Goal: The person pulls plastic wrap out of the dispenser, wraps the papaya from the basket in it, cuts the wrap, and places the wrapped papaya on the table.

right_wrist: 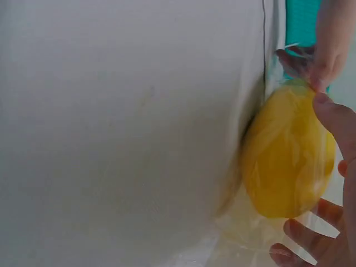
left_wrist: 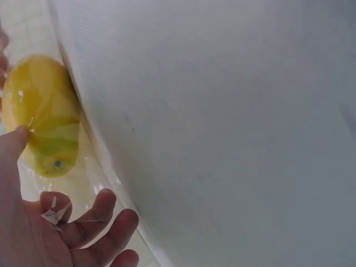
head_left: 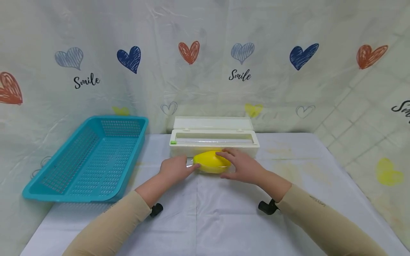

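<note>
A smooth yellow oval fruit (head_left: pixel 211 159) lies in front of the white wrap dispenser, covered in clear plastic wrap (head_left: pixel 189 163). At its left end, my left hand (head_left: pixel 175 168) has its thumb against the wrapped surface. In the left wrist view, a crumpled bit of wrap (left_wrist: pixel 53 216) sits among its curled fingers. My right hand (head_left: pixel 242 166) spreads its fingers and thumb around the fruit's right end. Seen from the right wrist, its fingertips (right_wrist: pixel 293 227) are right at the fruit's lower end, with loose wrap below them.
Just behind the hands is the white dispenser (head_left: pixel 214 150), lid (head_left: pixel 214 123) raised, with a roll of film inside and a green piece on its front left. A turquoise perforated basket (head_left: pixel 125 192) stands at the left. A white cloth (head_left: pixel 224 220) covers the table; a printed curtain hangs behind.
</note>
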{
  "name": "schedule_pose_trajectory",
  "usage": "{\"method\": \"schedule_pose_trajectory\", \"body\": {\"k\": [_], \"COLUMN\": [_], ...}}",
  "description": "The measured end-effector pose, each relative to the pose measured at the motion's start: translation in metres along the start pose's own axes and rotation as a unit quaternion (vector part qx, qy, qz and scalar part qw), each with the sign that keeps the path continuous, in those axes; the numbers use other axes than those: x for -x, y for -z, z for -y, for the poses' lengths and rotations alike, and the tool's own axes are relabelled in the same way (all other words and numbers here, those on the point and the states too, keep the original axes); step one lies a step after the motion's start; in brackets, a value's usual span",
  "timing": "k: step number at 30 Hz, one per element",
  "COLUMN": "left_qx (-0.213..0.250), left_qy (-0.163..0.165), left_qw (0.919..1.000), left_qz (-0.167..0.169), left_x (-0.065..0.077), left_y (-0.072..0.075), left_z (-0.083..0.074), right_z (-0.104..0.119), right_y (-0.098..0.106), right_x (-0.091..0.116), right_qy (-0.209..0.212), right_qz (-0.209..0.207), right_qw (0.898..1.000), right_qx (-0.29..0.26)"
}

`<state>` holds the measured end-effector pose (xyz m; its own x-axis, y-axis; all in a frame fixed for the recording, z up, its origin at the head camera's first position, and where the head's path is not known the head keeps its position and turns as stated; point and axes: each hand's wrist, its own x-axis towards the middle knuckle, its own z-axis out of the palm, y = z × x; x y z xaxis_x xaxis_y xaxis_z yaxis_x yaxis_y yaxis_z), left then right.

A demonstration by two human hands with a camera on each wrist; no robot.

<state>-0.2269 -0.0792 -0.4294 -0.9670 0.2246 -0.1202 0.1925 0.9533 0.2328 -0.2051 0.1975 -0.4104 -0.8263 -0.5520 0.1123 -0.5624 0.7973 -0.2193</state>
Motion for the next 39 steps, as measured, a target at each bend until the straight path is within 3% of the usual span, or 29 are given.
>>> {"method": "schedule_pose_trajectory", "body": {"k": [5, 15, 20, 23, 26, 29, 34, 39], "left_qx": [-0.003, 0.044, 0.055, 0.063, 0.063, 0.042, -0.013, -0.040], "left_qy": [-0.001, 0.031, 0.044, 0.036, -0.010, -0.092, -0.228, -0.287], "left_qw": [1.0000, 0.9985, 0.9974, 0.9969, 0.9967, 0.9920, 0.9667, 0.9494], "left_qz": [0.002, 0.001, -0.016, -0.031, -0.050, -0.075, -0.115, -0.120], "left_x": [-0.001, 0.004, 0.007, 0.011, 0.014, 0.015, 0.009, -0.005], "left_y": [-0.001, 0.009, 0.013, 0.016, 0.018, 0.019, 0.013, 0.004], "left_z": [0.002, 0.021, 0.030, 0.033, 0.030, 0.022, 0.006, -0.007], "right_z": [-0.002, -0.002, -0.003, -0.003, -0.004, -0.006, -0.010, -0.013], "right_y": [-0.006, -0.001, 0.000, 0.000, 0.000, -0.001, -0.003, -0.007], "right_x": [-0.009, -0.013, -0.013, -0.013, -0.013, -0.013, -0.014, -0.014], "right_qy": [0.014, -0.009, -0.017, -0.019, -0.021, -0.021, -0.011, -0.003], "right_qz": [-0.004, 0.009, 0.017, 0.019, 0.022, 0.023, 0.017, 0.011], "right_qw": [1.000, 1.000, 1.000, 1.000, 0.999, 0.999, 0.999, 0.999], "right_qx": [0.007, -0.016, -0.014, -0.016, -0.023, -0.030, -0.043, -0.053]}}
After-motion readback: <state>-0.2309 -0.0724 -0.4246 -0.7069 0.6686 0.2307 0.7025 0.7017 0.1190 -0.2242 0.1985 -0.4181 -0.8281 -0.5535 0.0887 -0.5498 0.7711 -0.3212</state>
